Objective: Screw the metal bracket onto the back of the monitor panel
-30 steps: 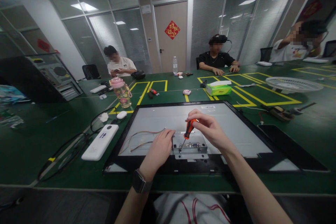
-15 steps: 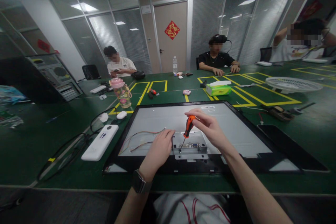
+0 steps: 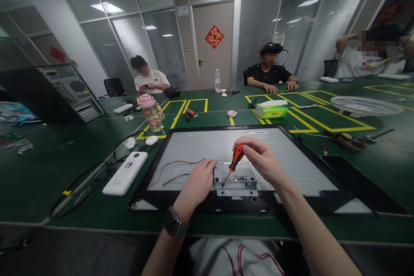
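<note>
My right hand [image 3: 260, 155] is closed around the screwdriver [image 3: 236, 158], with my fingers at the top of its orange and black handle. The screwdriver leans, with its top to the right and its thin tip down at the left end of the metal box [image 3: 242, 185]. I can't tell if the tip sits in a screw.

My left hand [image 3: 198, 181] lies palm down, with its fingers at the left edge of the box. I can't tell if they grip it. I have a dark watch [image 3: 174, 222] on my left wrist.

The box is on the big gray panel [image 3: 207, 144], near the side closest to me. The panel has a black rim and lies flat on the green table [image 3: 80, 151]. Thin wires [image 3: 177, 162] lie on it, left of the box.

To the left of the panel is a white block [image 3: 125, 173] with 14 written on it. Behind that stands a pink-topped bottle [image 3: 152, 114]. To the right is a flat black slab [image 3: 362, 183].
</note>
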The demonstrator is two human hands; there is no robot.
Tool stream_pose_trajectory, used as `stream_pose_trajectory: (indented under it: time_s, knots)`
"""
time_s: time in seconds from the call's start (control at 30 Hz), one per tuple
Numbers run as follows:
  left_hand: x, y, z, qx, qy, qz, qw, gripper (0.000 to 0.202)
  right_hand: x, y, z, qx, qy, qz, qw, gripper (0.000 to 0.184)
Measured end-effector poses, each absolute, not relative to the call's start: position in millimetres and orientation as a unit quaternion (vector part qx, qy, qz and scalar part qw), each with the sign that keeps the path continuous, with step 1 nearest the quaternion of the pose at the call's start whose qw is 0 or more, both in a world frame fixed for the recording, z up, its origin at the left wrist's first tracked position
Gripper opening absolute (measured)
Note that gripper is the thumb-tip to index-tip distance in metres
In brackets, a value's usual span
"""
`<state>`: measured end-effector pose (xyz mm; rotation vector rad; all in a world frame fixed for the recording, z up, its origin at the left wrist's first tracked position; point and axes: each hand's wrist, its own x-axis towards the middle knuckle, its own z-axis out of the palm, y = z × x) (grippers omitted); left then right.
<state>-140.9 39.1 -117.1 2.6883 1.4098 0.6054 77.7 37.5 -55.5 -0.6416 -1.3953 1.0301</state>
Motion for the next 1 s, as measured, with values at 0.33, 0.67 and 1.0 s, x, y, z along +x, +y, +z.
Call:
stream_pose_trajectory:
  time_s: [0.33,0.67,1.0]
  knots:
    - [-139.9,39.3,-114.3,0.870,0.455,0.187,0.023,0.043,81.1,30.7,-50.5,-0.232,-0.627,0.527,0.525,0.028]
    - [-139.6,37.1,-111.0,0.869,0.455,0.190,0.031,0.044,77.7,36.4,-53.9,-0.302,-0.648,0.394,0.578,0.023]
    - [-141.3,39.7,-116.7,0.870,0.452,0.194,0.033,0.043,75.1,36.0,-53.4,-0.275,-0.613,0.412,0.616,0.012]
